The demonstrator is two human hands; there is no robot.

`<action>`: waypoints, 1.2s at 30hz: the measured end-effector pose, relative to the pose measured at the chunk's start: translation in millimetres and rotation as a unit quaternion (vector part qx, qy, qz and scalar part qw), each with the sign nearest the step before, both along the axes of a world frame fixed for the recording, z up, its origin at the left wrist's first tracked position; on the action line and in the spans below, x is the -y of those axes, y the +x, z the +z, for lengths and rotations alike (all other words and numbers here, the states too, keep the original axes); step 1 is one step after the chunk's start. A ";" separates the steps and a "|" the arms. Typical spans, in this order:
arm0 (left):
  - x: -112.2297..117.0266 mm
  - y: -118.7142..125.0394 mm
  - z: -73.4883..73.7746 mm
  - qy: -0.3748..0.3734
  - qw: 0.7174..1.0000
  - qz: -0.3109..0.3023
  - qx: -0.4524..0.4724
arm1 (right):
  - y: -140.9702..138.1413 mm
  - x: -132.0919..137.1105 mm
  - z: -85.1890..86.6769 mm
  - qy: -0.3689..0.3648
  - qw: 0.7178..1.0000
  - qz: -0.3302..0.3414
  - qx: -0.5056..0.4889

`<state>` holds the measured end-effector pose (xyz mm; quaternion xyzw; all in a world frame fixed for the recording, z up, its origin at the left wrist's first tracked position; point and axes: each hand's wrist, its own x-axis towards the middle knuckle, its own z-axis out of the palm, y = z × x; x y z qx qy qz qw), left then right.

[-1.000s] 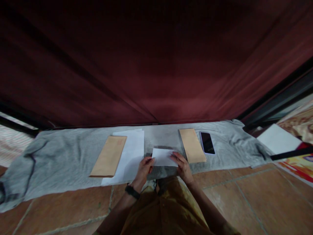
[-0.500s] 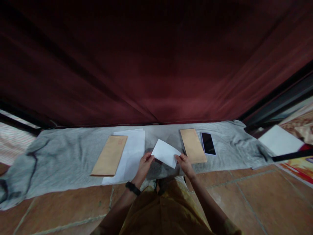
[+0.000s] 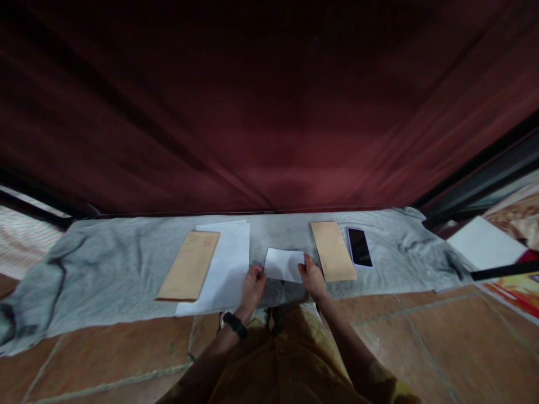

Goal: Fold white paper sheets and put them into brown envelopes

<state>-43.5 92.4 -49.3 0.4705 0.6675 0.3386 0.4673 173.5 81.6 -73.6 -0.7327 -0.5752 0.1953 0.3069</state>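
Observation:
A folded white paper (image 3: 283, 264) sits between my two hands, just above the grey cloth (image 3: 105, 275). My left hand (image 3: 252, 286) pinches its left edge with closed fingers. My right hand (image 3: 312, 276) grips its right edge the same way. A black watch (image 3: 234, 324) is on my left wrist. White sheets (image 3: 229, 264) lie to the left of the paper, with a brown envelope (image 3: 189, 265) partly on them. A second brown envelope (image 3: 332, 250) lies just right of my right hand.
A dark phone (image 3: 359, 247) lies face up beside the right envelope. A dark red curtain (image 3: 269, 112) hangs behind the cloth. Brown floor tiles (image 3: 105, 353) run in front. White paper (image 3: 484, 244) and colourful printed material (image 3: 516, 283) lie at the far right.
The paper was lifted and tilted half a second ago; now it is level again, held lower and nearer the cloth. Both hands have kept their grip on its edges.

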 end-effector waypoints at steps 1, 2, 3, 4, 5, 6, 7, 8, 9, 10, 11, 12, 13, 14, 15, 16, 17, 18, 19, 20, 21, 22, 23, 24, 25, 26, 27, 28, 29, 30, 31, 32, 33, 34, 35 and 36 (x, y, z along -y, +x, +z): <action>2.8 -0.2 0.3 0.025 0.999 0.000 -0.031 | -1.0 -1.0 -0.1 0.000 0.999 0.006 0.037; 6.0 0.2 0.6 0.066 0.995 -0.011 -0.071 | -1.7 -2.0 -0.2 0.001 0.998 0.014 0.066; 9.4 1.1 0.6 0.119 0.985 -0.035 -0.118 | -2.2 -2.8 -0.3 0.003 0.996 0.024 0.089; 12.7 2.9 0.3 0.178 0.967 -0.071 -0.169 | -2.5 -3.6 -0.5 0.006 0.994 0.034 0.106; 15.7 5.3 -0.6 0.235 0.940 -0.118 -0.219 | -2.7 -4.3 -0.6 0.008 0.992 0.042 0.118; 18.3 8.3 -2.0 0.281 0.907 -0.168 -0.263 | -2.6 -4.8 -0.7 0.011 0.991 0.049 0.128; 20.4 11.7 -4.0 0.308 0.877 -0.214 -0.299 | -2.5 -5.2 -0.7 0.014 0.989 0.057 0.136; 22.0 15.3 -6.6 0.324 0.849 -0.251 -0.333 | -2.1 -5.6 -0.7 0.017 0.987 0.063 0.145; 23.3 18.8 -9.8 0.330 0.826 -0.278 -0.363 | -1.6 -5.8 -0.5 0.019 0.986 0.068 0.153; 24.3 22.0 -13.4 0.330 0.808 -0.295 -0.388 | -0.9 -5.8 -0.4 0.022 0.984 0.070 0.163; 25.3 24.7 -17.2 0.326 0.797 -0.304 -0.408 | -0.2 -5.8 -0.2 0.025 0.982 0.069 0.173; 26.3 26.8 -21.3 0.320 0.792 -0.306 -0.421 | 0.6 -5.6 -0.2 0.027 0.981 0.065 0.182; 27.4 28.3 -25.2 0.314 0.789 -0.307 -0.430 | 1.3 -5.3 -0.3 0.027 0.980 0.059 0.189; 28.8 29.3 -28.9 0.310 0.788 -0.305 -0.436 | 1.7 -4.9 -0.6 0.026 0.979 0.054 0.196; 30.3 29.8 -32.1 0.308 0.788 -0.301 -0.440 | 1.9 -4.4 -1.1 0.024 0.978 0.049 0.202; 32.0 30.1 -34.7 0.306 0.789 -0.297 -0.443 | 1.6 -3.9 -1.8 0.023 0.977 0.046 0.208; 33.6 30.2 -36.5 0.305 0.790 -0.292 -0.444 | 1.1 -3.4 -2.8 0.023 0.976 0.043 0.211; 35.1 30.4 -37.6 0.304 0.792 -0.287 -0.444 | 0.4 -3.0 -3.8 0.023 0.976 0.038 0.213; 36.1 30.7 -37.8 0.303 0.795 -0.283 -0.444 | -0.4 -2.6 -5.0 0.026 0.976 0.033 0.214; 36.7 31.2 -37.2 0.300 0.797 -0.280 -0.443 | -1.2 -2.3 -6.1 0.030 0.976 0.027 0.212; 36.5 31.9 -35.9 0.296 0.800 -0.277 -0.442 | -1.7 -2.1 -7.2 0.034 0.977 0.021 0.210; 35.7 32.6 -34.0 0.290 0.804 -0.273 -0.442 | -2.0 -1.9 -8.1 0.038 0.977 0.019 0.208; 34.2 33.4 -31.8 0.285 0.806 -0.270 -0.442 | -2.0 -1.6 -8.9 0.041 0.978 0.018 0.206; 32.1 34.1 -29.7 0.281 0.809 -0.268 -0.442 | -1.6 -1.4 -9.5 0.043 0.978 0.021 0.204; 29.8 34.7 -27.7 0.279 0.810 -0.268 -0.441 | -1.0 -1.0 -10.1 0.044 0.978 0.026 0.203; 27.5 35.2 -26.2 0.279 0.810 -0.269 -0.441 | -0.1 -0.6 -10.7 0.046 0.978 0.033 0.203; 25.5 35.5 -25.2 0.278 0.809 -0.271 -0.440 | 0.8 -0.2 -11.3 0.047 0.977 0.040 0.205; 23.9 35.6 -24.6 0.278 0.808 -0.276 -0.440 | 1.7 0.4 -11.9 0.050 0.976 0.045 0.209; 22.9 35.6 -24.3 0.276 0.808 -0.280 -0.439 | 2.5 0.9 -12.7 0.052 0.974 0.051 0.215; 22.4 35.2 -24.0 0.273 0.808 -0.284 -0.437 | 3.2 1.4 -13.6 0.054 0.972 0.056 0.222; 22.3 34.2 -23.5 0.270 0.810 -0.287 -0.435 | 3.8 1.9 -14.5 0.056 0.970 0.059 0.230; 22.4 32.4 -22.6 0.268 0.812 -0.289 -0.430 | 4.4 2.3 -15.4 0.057 0.968 0.061 0.237; 22.3 29.1 -21.0 0.269 0.815 -0.289 -0.425 | 4.8 2.6 -16.3 0.056 0.967 0.062 0.242; 21.8 24.1 -18.8 0.271 0.818 -0.286 -0.419 | 5.1 2.8 -17.1 0.056 0.966 0.063 0.246; 20.5 16.9 -15.9 0.274 0.822 -0.279 -0.414 | 5.3 3.0 -17.7 0.055 0.965 0.062 0.248; 18.3 7.2 -12.4 0.279 0.826 -0.267 -0.411 | 5.4 3.1 -18.3 0.055 0.965 0.061 0.249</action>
